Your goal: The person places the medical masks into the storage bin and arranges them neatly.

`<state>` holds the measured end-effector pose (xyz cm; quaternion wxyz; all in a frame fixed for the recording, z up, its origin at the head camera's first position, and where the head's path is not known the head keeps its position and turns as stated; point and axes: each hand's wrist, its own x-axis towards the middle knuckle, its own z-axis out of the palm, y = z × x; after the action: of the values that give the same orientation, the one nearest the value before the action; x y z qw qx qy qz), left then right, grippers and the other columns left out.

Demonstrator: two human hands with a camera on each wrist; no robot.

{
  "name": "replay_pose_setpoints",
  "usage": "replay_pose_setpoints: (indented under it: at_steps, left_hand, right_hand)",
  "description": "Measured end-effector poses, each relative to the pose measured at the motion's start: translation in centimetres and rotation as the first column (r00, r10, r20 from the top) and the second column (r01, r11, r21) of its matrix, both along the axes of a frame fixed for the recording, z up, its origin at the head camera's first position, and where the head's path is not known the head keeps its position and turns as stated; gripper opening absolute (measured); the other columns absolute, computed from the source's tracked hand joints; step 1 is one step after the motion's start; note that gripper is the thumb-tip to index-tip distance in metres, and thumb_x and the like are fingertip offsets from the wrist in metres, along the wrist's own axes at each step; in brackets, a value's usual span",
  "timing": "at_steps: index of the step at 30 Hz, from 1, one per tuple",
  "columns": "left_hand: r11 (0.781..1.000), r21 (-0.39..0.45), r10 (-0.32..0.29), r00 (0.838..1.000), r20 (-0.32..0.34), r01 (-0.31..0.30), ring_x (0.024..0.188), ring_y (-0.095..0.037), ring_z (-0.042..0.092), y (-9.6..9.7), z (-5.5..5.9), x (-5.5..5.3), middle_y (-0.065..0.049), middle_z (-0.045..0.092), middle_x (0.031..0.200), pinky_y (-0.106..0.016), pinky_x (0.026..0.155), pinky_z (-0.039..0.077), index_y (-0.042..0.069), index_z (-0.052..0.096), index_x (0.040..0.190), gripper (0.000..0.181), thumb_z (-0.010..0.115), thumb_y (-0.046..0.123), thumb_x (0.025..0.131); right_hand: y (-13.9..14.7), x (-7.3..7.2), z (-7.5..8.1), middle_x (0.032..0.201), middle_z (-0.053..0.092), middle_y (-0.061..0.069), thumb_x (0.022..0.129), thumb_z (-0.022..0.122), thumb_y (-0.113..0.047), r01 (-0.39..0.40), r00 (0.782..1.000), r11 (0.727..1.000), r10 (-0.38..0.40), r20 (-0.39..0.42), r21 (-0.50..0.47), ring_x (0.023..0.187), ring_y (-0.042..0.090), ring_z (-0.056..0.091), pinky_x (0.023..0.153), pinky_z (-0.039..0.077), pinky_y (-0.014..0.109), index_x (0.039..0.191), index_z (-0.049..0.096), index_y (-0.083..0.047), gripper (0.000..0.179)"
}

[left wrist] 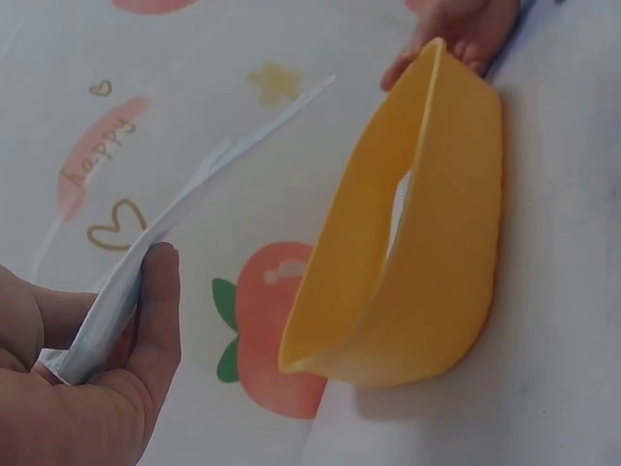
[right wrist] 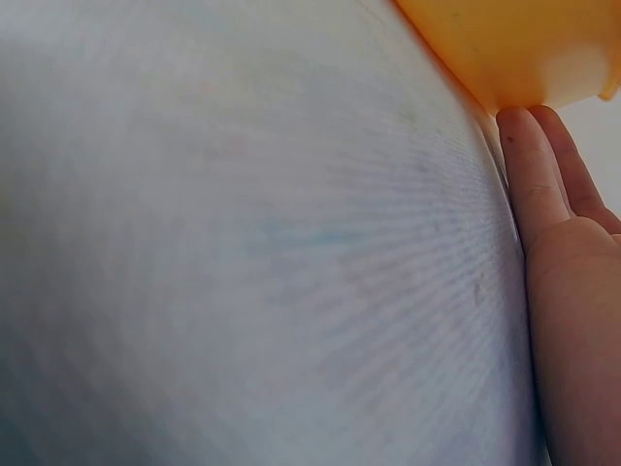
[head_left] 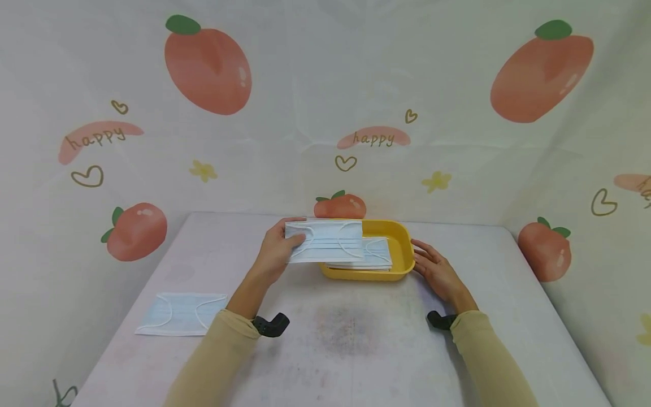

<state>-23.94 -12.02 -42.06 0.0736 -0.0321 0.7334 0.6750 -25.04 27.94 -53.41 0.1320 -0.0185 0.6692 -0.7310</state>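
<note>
My left hand (head_left: 277, 249) pinches a pale blue face mask (head_left: 330, 242) with white ear loops by its left end, thumb on top. The mask is held above the left part of a yellow plastic basket (head_left: 404, 249), overlapping it in the head view. In the left wrist view the mask (left wrist: 184, 199) appears edge-on, apart from the basket (left wrist: 456, 223). Inside the basket lie several more masks (head_left: 378, 254), partly hidden by the held one. With fingers extended, my right hand (head_left: 439, 274) touches the basket's right side; its fingertips (right wrist: 519, 126) rest against the yellow wall.
Another face mask (head_left: 178, 314) lies flat at the left of the white table (head_left: 351, 362), beside my left forearm. A white backdrop cloth (head_left: 285, 85) with printed fruit and hearts rises behind the table. Black bands (head_left: 272, 325) sit on both wrists.
</note>
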Motion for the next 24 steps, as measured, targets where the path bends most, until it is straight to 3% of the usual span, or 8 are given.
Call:
replay_pose_setpoints:
  at_steps: [5, 12, 22, 24]
  left_hand:
    - [1.0, 0.003, -0.01, 1.0, -0.012, 0.01, 0.122, -0.025, 0.058, 1.0, 0.4, -0.4, -0.009, 0.056, 0.143, -0.032, 0.099, 0.051, 0.012, 0.055, 0.14, 0.04, 0.058, 0.007, 0.101]
    - [0.999, -0.049, -0.023, 1.0, -0.011, 0.023, 0.114, -0.025, 0.063, 2.4, 0.7, -1.1, -0.011, 0.059, 0.138, -0.03, 0.096, 0.055, 0.011, 0.051, 0.144, 0.042, 0.057, 0.009, 0.102]
    - [0.998, -0.018, -0.057, 0.998, 0.004, 0.057, 0.129, -0.028, 0.057, 4.4, 0.2, -2.3, -0.01, 0.056, 0.142, -0.045, 0.116, 0.045, 0.007, 0.046, 0.148, 0.047, 0.056, 0.009, 0.102]
    - [0.998, -0.023, -0.052, 0.999, 0.01, 0.052, 0.135, -0.027, 0.053, 4.9, 0.0, -2.7, -0.009, 0.054, 0.147, -0.046, 0.12, 0.041, 0.007, 0.042, 0.151, 0.051, 0.056, 0.009, 0.103]
  right_hand:
    - [-0.1, 0.0, -0.1, 0.137, 0.051, -0.005, 0.104, 0.059, -0.028, -0.003, 1.0, 1.0, 0.003, -0.006, 0.007, 0.116, -0.001, 0.062, 0.098, 0.053, 0.014, 0.159, 0.033, -0.014, 0.063]
    - [-0.1, 0.0, -0.1, 0.136, 0.052, -0.005, 0.104, 0.059, -0.026, -0.009, 1.0, 1.0, 0.009, -0.01, -0.014, 0.117, 0.0, 0.063, 0.098, 0.053, 0.015, 0.159, 0.033, -0.013, 0.062]
    - [-0.1, 0.0, -0.2, 0.157, 0.036, 0.015, 0.103, 0.059, -0.033, -0.011, 1.0, 0.999, 0.012, -0.009, 0.034, 0.118, -0.001, 0.061, 0.098, 0.052, 0.013, 0.16, 0.032, -0.015, 0.065]
    - [0.0, 0.0, -0.2, 0.155, 0.039, 0.014, 0.103, 0.059, -0.033, -0.009, 1.0, 0.999, 0.009, -0.01, 0.036, 0.118, -0.001, 0.061, 0.098, 0.052, 0.013, 0.16, 0.032, -0.015, 0.065]
